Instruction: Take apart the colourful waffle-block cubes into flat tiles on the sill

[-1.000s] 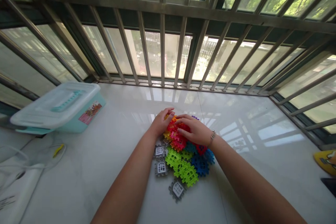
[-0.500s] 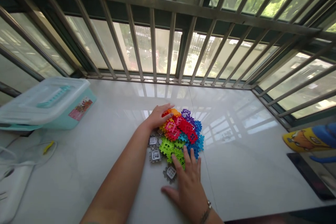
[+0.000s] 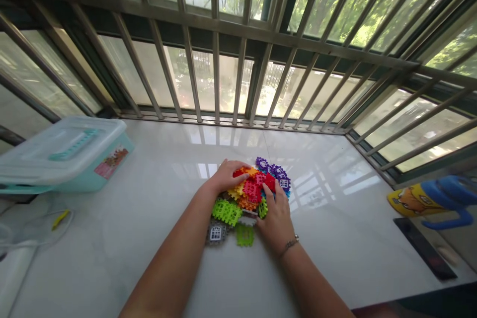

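Observation:
A heap of interlocking plastic building blocks with toothed edges lies on the table between my hands. My left hand [image 3: 229, 176] cups the heap's upper left side, fingers and thumb apart over orange and red blocks. On the right, my right hand [image 3: 278, 213] rests against the heap with bent, spread fingers touching a red block [image 3: 269, 182]. Green blocks [image 3: 226, 211] and a grey block with a white window [image 3: 216, 233] are at the near left. One green block [image 3: 245, 235] lies at the near edge. Purple blocks [image 3: 278, 171] show at the far right. Parts of the heap are hidden under my fingers.
A teal box with a translucent lid [image 3: 63, 151] stands at the left. Near it lie a clear bag with a yellow piece [image 3: 60, 219] and a white object [image 3: 17, 278]. On the right are a blue and yellow cup [image 3: 428, 196] and a dark phone-like slab [image 3: 425, 248]. Metal bars [image 3: 216, 74] border the back.
My right hand has moved up and right onto the heap's right side. The blocks have shifted; green pieces moved left and nearer, and fewer grey ones show. My left hand stays at the upper left.

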A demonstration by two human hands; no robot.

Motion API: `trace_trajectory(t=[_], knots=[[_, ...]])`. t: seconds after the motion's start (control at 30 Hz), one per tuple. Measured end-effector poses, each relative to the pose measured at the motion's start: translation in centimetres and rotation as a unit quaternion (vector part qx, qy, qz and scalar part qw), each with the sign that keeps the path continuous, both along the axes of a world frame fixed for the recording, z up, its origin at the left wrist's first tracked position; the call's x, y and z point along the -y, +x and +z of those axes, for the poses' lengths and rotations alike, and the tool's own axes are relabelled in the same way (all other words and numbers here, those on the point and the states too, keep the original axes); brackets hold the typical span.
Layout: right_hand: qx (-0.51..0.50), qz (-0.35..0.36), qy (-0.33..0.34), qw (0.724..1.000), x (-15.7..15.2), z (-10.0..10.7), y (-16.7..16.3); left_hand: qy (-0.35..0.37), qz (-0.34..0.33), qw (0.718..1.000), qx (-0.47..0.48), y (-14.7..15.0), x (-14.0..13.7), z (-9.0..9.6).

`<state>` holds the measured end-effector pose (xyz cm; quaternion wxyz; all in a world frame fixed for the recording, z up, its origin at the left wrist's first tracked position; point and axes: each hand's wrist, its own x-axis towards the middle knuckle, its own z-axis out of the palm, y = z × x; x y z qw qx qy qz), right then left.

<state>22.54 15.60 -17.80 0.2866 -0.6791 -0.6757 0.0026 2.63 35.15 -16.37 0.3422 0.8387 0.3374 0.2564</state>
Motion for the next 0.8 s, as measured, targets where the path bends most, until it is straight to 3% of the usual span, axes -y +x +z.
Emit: trace_trajectory(t=[0.37,0.57,0.8], knots=[[-0.068,0.033,-0.005,0.997,-2.1,2.1,0.1,-0.013,0.010,0.999,0.032,-0.1,-0.5,-0.4],[-0.113,0.067,0.025,0.991,-3.3,3.3,-0.7,-0.024,0.001,0.998,0.066,-0.3,-0.8,-0.8],[-0.093,0.120,0.047,0.987,-4.9,5.2,-2.1,-0.119,0.013,0.986,0.119,-0.5,-0.8,-0.7]])
